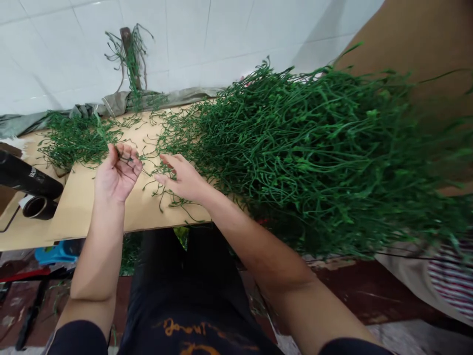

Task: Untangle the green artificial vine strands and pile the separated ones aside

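My left hand (120,172) is turned palm up over the board, its fingers curled around a few thin dark green stems (127,159). To its right, my right hand (183,177) reaches in with thumb and fingers apart, holding nothing that I can see. Loose green stems (162,190) with small knobbed tips lie under and around it. A large heap of the same green stems (295,148) fills the right side, close to my right forearm. Beyond my left hand lies a smaller pile of stems (74,138).
The tan board (81,212) lies across my lap's front. At the left are a black bottle (29,175) and a dark cup (40,208). More stems hang on an upright brown post (126,49) by the tiled wall (221,34). Below is a blue object (57,252).
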Available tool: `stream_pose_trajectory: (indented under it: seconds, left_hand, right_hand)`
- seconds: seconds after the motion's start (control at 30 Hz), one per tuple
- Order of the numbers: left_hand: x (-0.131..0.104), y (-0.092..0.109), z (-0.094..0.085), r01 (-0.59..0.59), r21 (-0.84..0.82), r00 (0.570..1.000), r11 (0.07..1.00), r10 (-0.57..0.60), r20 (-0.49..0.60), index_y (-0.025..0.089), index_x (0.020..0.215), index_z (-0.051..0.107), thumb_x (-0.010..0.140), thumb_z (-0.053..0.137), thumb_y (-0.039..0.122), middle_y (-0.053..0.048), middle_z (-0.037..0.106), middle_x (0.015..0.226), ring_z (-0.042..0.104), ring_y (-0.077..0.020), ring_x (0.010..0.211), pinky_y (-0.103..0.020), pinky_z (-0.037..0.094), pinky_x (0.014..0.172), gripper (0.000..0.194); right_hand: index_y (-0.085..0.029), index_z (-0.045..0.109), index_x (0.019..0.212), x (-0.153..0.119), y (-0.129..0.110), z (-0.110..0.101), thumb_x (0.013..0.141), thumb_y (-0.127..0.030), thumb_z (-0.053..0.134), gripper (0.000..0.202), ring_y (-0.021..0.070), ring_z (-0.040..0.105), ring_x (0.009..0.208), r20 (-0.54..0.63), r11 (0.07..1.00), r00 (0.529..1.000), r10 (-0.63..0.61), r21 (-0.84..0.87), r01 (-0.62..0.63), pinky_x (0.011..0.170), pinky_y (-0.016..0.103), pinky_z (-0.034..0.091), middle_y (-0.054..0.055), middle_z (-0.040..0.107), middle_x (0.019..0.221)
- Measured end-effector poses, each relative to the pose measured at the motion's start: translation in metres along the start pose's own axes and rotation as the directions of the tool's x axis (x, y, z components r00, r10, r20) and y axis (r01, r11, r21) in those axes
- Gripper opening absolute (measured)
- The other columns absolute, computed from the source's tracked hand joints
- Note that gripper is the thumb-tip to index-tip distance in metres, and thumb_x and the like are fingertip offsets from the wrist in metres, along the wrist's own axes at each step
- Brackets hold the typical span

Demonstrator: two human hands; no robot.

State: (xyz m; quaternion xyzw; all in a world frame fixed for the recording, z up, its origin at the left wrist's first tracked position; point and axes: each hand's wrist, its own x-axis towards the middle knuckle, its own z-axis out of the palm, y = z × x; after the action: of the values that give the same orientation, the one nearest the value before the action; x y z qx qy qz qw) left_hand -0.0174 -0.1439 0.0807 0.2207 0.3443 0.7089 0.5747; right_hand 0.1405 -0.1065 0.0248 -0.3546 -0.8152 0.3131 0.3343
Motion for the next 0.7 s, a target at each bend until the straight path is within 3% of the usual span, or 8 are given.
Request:
stream_pose_trajectory:
  seconds: [0.1, 0.2, 0.3, 0.4, 0.5, 0.57, 0.63, 0.7]
  left_hand:
    - [-0.006, 0.002, -0.007, -0.019, 0.041, 1.0, 0.999, 0.019, 0.002, 0.017, 0.068, 0.057, 0.098, 0.025, 0.031, 0.003, 0.06, 0.056, 0.061, -0.0057, 0.059, -0.014, 0.047, 0.056, 0.046]
    - [-0.03, 0.016, -0.029, -0.057, 0.203, 0.991, 0.977, 0.03, 0.133, 0.018, 0.064, 0.058, 0.094, 0.037, 0.036, 0.003, 0.056, 0.051, 0.053, -0.0055, 0.046, -0.013, 0.041, 0.044, 0.041]
    - [-0.074, 0.04, -0.071, -0.082, 0.644, 0.945, 0.761, -0.146, 0.292, 0.018, 0.067, 0.067, 0.075, 0.064, 0.048, 0.0, 0.064, 0.056, 0.05, -0.0074, 0.041, -0.016, 0.041, 0.041, 0.031]
    - [-0.118, 0.055, -0.131, 0.192, 0.931, 0.89, 0.31, -0.455, -0.032, 0.02, 0.079, 0.074, 0.07, 0.064, 0.055, -0.004, 0.072, 0.076, 0.06, -0.0142, 0.06, -0.022, 0.05, 0.053, 0.038]
    - [-0.146, 0.052, -0.195, 0.496, 0.859, 0.839, 0.125, -0.325, -0.437, 0.021, 0.088, 0.073, 0.058, 0.068, 0.057, -0.006, 0.073, 0.095, 0.065, -0.0219, 0.072, -0.028, 0.052, 0.051, 0.047]
    - [-0.158, 0.048, -0.232, 0.673, 0.74, 0.726, 0.014, -0.205, -0.656, 0.021, 0.086, 0.072, 0.053, 0.069, 0.055, -0.009, 0.07, 0.107, 0.066, -0.0298, 0.092, -0.032, 0.055, 0.055, 0.048]
    - [-0.168, 0.047, -0.26, 0.742, 0.67, 0.662, -0.039, -0.117, -0.74, 0.019, 0.085, 0.072, 0.055, 0.066, 0.053, -0.011, 0.068, 0.113, 0.064, -0.0345, 0.103, -0.036, 0.057, 0.057, 0.046]
    - [-0.175, 0.052, -0.275, 0.706, 0.707, 0.707, -0.045, -0.024, -0.707, 0.02, 0.082, 0.073, 0.057, 0.064, 0.051, -0.011, 0.07, 0.11, 0.063, -0.0354, 0.107, -0.04, 0.058, 0.067, 0.04]
  right_hand:
    - [-0.002, 0.043, 0.134, -0.001, -0.007, 0.013, 0.084, -0.047, 0.052, 0.068, 0.0257, 0.048, 0.116, 0.082, 0.993, 0.992, -0.097, -0.065, 0.102, 0.102, 0.042, 0.039, 0.019, 0.053, 0.121]
    - [-0.006, 0.045, 0.134, -0.011, -0.006, 0.025, 0.084, -0.048, 0.052, 0.066, 0.0285, 0.043, 0.121, 0.2, 0.953, 0.967, -0.155, -0.23, 0.2, 0.104, 0.045, 0.036, 0.018, 0.051, 0.129]
    - [-0.009, 0.05, 0.131, -0.023, 0.007, 0.03, 0.086, -0.048, 0.049, 0.06, 0.0325, 0.036, 0.127, 0.281, 0.878, 0.955, -0.096, -0.428, 0.215, 0.107, 0.048, 0.029, 0.018, 0.048, 0.135]
    - [-0.01, 0.052, 0.13, -0.022, 0.03, 0.024, 0.088, -0.047, 0.044, 0.056, 0.0322, 0.032, 0.129, 0.272, 0.815, 0.962, -0.035, -0.549, 0.185, 0.109, 0.046, 0.025, 0.016, 0.047, 0.137]
    - [-0.012, 0.055, 0.126, -0.002, 0.049, 0.015, 0.09, -0.041, 0.04, 0.048, 0.0291, 0.037, 0.123, 0.218, 0.763, 0.976, -0.026, -0.627, 0.16, 0.104, 0.043, 0.029, 0.014, 0.052, 0.131]
    - [-0.013, 0.059, 0.12, 0.014, 0.058, 0.012, 0.091, -0.037, 0.038, 0.042, 0.028, 0.039, 0.119, 0.182, 0.728, 0.983, -0.005, -0.674, 0.128, 0.1, 0.042, 0.031, 0.013, 0.055, 0.125]
    - [-0.013, 0.061, 0.114, 0.03, 0.065, 0.012, 0.092, -0.034, 0.036, 0.039, 0.0277, 0.041, 0.116, 0.133, 0.692, 0.99, 0.043, -0.719, 0.067, 0.096, 0.041, 0.033, 0.012, 0.057, 0.121]
    - [-0.013, 0.062, 0.111, 0.044, 0.073, 0.013, 0.092, -0.031, 0.034, 0.038, 0.0274, 0.042, 0.114, 0.084, 0.653, 0.992, 0.093, -0.758, 0.003, 0.094, 0.041, 0.033, 0.012, 0.058, 0.118]
